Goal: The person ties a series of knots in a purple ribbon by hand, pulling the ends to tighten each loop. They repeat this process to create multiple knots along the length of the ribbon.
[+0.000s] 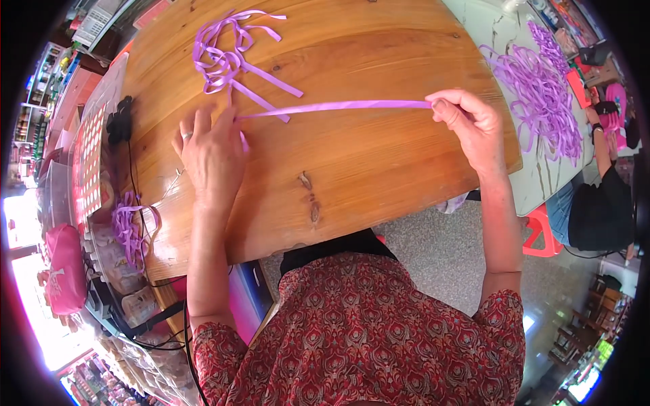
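shirt (365,325) 6 o'clock; right hand (468,128) pinching purple ribbon (345,106), left hand (213,149) grip unclear; clear bin (139,306) 8 o'clock, contents indistinct

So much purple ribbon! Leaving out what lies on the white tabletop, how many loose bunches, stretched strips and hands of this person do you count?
Loose ribbon bunches: 2 (far bunch, left-edge bunch)
Stretched ribbon strip: 1
Hands: 2 (left hand, right hand)
Total: 5
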Motion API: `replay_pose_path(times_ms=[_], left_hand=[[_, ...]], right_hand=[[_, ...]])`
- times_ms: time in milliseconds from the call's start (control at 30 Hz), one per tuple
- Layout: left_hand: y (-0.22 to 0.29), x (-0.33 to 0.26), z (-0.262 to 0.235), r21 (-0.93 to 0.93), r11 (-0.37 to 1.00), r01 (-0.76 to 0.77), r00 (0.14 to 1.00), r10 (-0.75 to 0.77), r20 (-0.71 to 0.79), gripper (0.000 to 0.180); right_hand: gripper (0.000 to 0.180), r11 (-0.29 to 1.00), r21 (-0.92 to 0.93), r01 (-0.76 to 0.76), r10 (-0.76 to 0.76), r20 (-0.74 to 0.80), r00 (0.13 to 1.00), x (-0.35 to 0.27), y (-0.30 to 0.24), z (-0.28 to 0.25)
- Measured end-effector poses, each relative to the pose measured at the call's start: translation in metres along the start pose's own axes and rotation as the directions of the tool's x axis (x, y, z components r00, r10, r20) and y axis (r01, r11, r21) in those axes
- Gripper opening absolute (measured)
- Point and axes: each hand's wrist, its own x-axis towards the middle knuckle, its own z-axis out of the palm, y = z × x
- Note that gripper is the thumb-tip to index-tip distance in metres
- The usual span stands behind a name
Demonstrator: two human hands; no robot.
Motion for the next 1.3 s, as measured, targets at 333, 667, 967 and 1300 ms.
replay_pose_path(times_ms=[333,667,967,1300], left_hand=[[0.128,0.007,0.018,-0.934,0.004,0.357,0.931,0.074,0.357,0.027],[0.112,0.004,0.026,-0.920,0.210,0.330,0.942,-0.011,0.336,0.002],[0.105,0.008,0.028,-0.934,0.309,0.180,0.983,-0.024,0.181,0.003],[0.114,0.002,0.023,-0.856,-0.188,0.482,0.867,-0.042,0.497,0.010]], right_hand=[[0.018,0.989,0.056,0.135,-0.142,0.169,0.975,-0.005,-0.036,0.035],[0.020,0.922,-0.247,0.298,-0.279,0.110,0.954,-0.014,-0.025,0.015],[0.014,0.863,-0.392,0.320,-0.278,0.160,0.947,-0.018,-0.028,0.021],[0.014,0.737,0.654,-0.170,0.016,0.235,0.972,-0.021,-0.015,0.049]])
